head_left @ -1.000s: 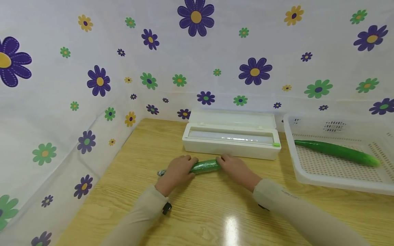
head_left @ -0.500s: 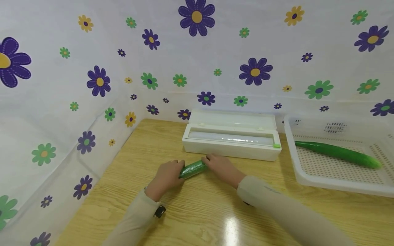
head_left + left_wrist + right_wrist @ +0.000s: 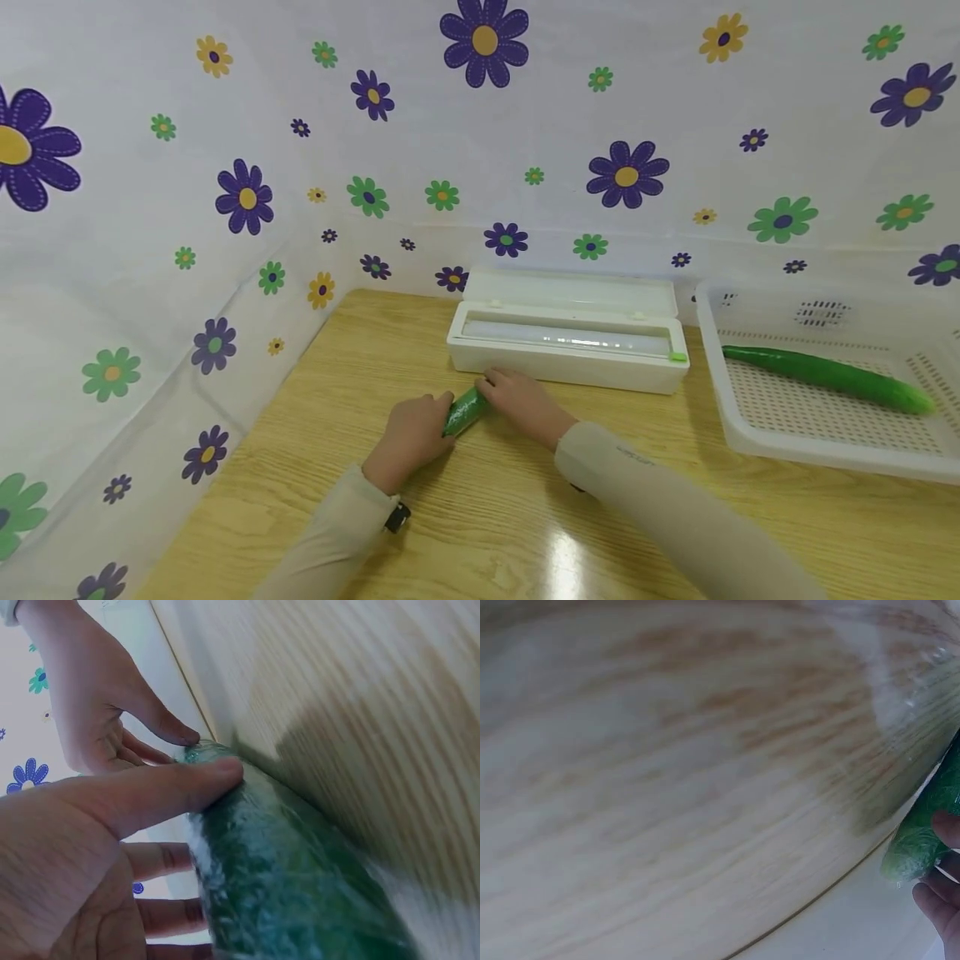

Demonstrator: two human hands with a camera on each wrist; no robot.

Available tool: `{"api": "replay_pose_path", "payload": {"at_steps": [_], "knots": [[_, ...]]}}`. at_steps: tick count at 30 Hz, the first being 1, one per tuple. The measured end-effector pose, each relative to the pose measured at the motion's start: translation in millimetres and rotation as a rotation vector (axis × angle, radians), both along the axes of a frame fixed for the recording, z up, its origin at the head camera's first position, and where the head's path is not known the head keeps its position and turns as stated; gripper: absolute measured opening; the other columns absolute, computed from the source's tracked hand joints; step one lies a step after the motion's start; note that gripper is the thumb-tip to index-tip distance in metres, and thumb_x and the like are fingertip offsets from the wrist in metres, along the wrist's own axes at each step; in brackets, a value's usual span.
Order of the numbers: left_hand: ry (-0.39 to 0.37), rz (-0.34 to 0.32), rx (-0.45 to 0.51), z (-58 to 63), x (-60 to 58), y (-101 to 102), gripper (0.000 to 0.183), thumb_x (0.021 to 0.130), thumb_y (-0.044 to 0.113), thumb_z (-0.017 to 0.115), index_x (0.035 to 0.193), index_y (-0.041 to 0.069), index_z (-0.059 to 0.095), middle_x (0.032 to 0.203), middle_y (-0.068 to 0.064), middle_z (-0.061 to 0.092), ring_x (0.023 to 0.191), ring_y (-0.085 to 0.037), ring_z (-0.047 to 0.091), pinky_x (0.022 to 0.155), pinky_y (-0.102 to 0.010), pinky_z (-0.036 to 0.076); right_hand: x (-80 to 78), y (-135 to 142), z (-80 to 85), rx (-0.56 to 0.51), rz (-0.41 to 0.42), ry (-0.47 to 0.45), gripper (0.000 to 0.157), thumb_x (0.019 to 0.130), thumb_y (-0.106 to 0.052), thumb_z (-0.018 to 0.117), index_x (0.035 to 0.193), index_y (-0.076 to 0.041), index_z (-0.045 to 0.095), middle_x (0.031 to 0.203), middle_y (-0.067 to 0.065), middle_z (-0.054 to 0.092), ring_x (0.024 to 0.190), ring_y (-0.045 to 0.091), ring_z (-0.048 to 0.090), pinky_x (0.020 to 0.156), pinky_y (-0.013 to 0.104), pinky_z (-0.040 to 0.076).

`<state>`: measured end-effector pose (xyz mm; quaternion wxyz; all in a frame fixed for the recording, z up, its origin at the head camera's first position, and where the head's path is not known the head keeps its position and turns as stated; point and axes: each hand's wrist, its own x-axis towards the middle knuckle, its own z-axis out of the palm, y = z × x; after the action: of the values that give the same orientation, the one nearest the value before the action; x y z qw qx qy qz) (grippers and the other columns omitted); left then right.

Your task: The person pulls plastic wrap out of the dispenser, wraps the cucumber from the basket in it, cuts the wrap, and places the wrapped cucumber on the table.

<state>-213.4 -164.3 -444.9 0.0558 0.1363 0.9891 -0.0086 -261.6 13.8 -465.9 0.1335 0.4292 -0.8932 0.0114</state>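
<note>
A green cucumber (image 3: 466,411) wrapped in clear film is held at a slant above or on the wooden table, between both hands. My left hand (image 3: 412,437) grips its near left part. In the left wrist view the thumb of the left hand (image 3: 90,847) lies along the shiny, wrinkled film on the cucumber (image 3: 292,877). My right hand (image 3: 525,406) holds the far end, close to the white dispenser box (image 3: 570,372). The right wrist view shows fingers of the right hand (image 3: 946,900) around the film-covered tip of the cucumber (image 3: 922,836).
The dispenser's lid (image 3: 570,292) is up, with a roll of film (image 3: 566,335) inside and a small green slider (image 3: 677,357) at its right end. To the right stands a white plastic basket (image 3: 738,440) with an unwrapped-looking cucumber (image 3: 828,375). Flower-patterned sheeting (image 3: 420,125) borders the table.
Both hands have shifted left with the wrapped cucumber, which has turned from nearly level to a steeper slant. The gap between the hands has narrowed.
</note>
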Motion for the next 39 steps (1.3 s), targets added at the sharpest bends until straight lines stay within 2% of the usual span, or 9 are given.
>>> {"api": "replay_pose_path", "payload": {"at_steps": [4, 9, 16, 19, 23, 27, 32, 35, 39], "knots": [[-0.008, 0.055, -0.022, 0.7, 2.9, -3, 0.058, 0.078, 0.028, 0.075, 0.126, 0.004, 0.053, 0.095, -0.013, 0.067, 0.079, -0.022, 0.063, 0.064, -0.037, 0.053, 0.3, -2, -1.6, -0.032, 0.016, 0.011, 0.027, 0.087, -0.002, 0.061, 0.113, -0.008, 0.059, 0.111, 0.008, 0.063, 0.100, 0.019, 0.061, 0.089, 0.030, 0.052], [0.010, 0.117, -0.011, 3.6, 11.2, -17, 0.057, 0.078, 0.024, 0.074, 0.126, 0.004, 0.053, 0.094, -0.016, 0.067, 0.078, -0.025, 0.065, 0.061, -0.039, 0.053, 3.1, -2, 1.3, -0.072, 0.019, 0.014, 0.030, 0.085, -0.001, 0.062, 0.114, -0.006, 0.059, 0.113, 0.010, 0.064, 0.105, 0.023, 0.061, 0.094, 0.032, 0.049], [0.031, 0.183, -0.006, 7.5, 13.1, -45, 0.054, 0.078, 0.023, 0.072, 0.125, 0.004, 0.054, 0.090, -0.017, 0.067, 0.072, -0.027, 0.065, 0.056, -0.040, 0.051, 20.9, 17, 37.6, -0.157, -0.034, 0.013, 0.020, 0.082, -0.010, 0.069, 0.101, -0.005, 0.065, 0.101, 0.008, 0.068, 0.097, 0.023, 0.064, 0.087, 0.034, 0.051], [0.031, 0.217, -0.007, 9.9, 11.0, -56, 0.053, 0.079, 0.024, 0.070, 0.125, 0.003, 0.053, 0.088, -0.018, 0.067, 0.068, -0.028, 0.064, 0.053, -0.040, 0.050, 31.6, 35, 54.9, -0.183, -0.092, 0.009, 0.022, 0.080, -0.011, 0.073, 0.101, -0.006, 0.066, 0.100, 0.007, 0.069, 0.096, 0.024, 0.065, 0.086, 0.038, 0.052], [0.034, 0.266, 0.007, 10.9, 6.9, -68, 0.054, 0.081, 0.026, 0.066, 0.127, 0.001, 0.051, 0.088, -0.020, 0.067, 0.068, -0.030, 0.063, 0.052, -0.041, 0.050, 47.4, 68, 67.7, -0.233, -0.202, 0.042, 0.025, 0.076, -0.013, 0.077, 0.099, -0.007, 0.068, 0.098, 0.008, 0.070, 0.093, 0.026, 0.066, 0.082, 0.041, 0.053], [0.051, 0.290, 0.041, 9.8, -2.0, -76, 0.055, 0.082, 0.029, 0.065, 0.126, -0.001, 0.050, 0.087, -0.021, 0.066, 0.068, -0.031, 0.063, 0.053, -0.042, 0.050, 65.2, 108, 70.1, -0.257, -0.305, 0.095, 0.025, 0.073, -0.011, 0.079, 0.096, -0.005, 0.069, 0.093, 0.009, 0.070, 0.087, 0.028, 0.066, 0.077, 0.043, 0.052], [0.089, 0.302, 0.077, 11.2, -20.9, -86, 0.056, 0.084, 0.033, 0.063, 0.124, -0.003, 0.051, 0.086, -0.021, 0.066, 0.068, -0.032, 0.064, 0.052, -0.042, 0.050, 86.4, 152, 66.9, -0.284, -0.393, 0.174, 0.025, 0.071, -0.007, 0.078, 0.092, -0.002, 0.067, 0.087, 0.012, 0.068, 0.083, 0.030, 0.064, 0.072, 0.045, 0.051], [0.085, 0.300, 0.080, 12.4, -33.8, -91, 0.058, 0.085, 0.035, 0.062, 0.126, -0.004, 0.049, 0.089, -0.021, 0.066, 0.070, -0.031, 0.064, 0.053, -0.042, 0.050, 94.9, 177, 62.5, -0.315, -0.398, 0.273, 0.026, 0.067, -0.006, 0.078, 0.089, 0.001, 0.065, 0.080, 0.014, 0.065, 0.075, 0.032, 0.061, 0.063, 0.045, 0.051], [0.067, 0.283, 0.058, 12.3, -51.2, -96, 0.059, 0.085, 0.035, 0.062, 0.126, -0.004, 0.048, 0.091, -0.021, 0.066, 0.072, -0.031, 0.064, 0.054, -0.042, 0.050, 99.3, 204, 54.3, -0.357, -0.381, 0.350, 0.027, 0.065, -0.005, 0.073, 0.087, 0.006, 0.061, 0.075, 0.018, 0.060, 0.065, 0.033, 0.057, 0.054, 0.044, 0.049]]}}
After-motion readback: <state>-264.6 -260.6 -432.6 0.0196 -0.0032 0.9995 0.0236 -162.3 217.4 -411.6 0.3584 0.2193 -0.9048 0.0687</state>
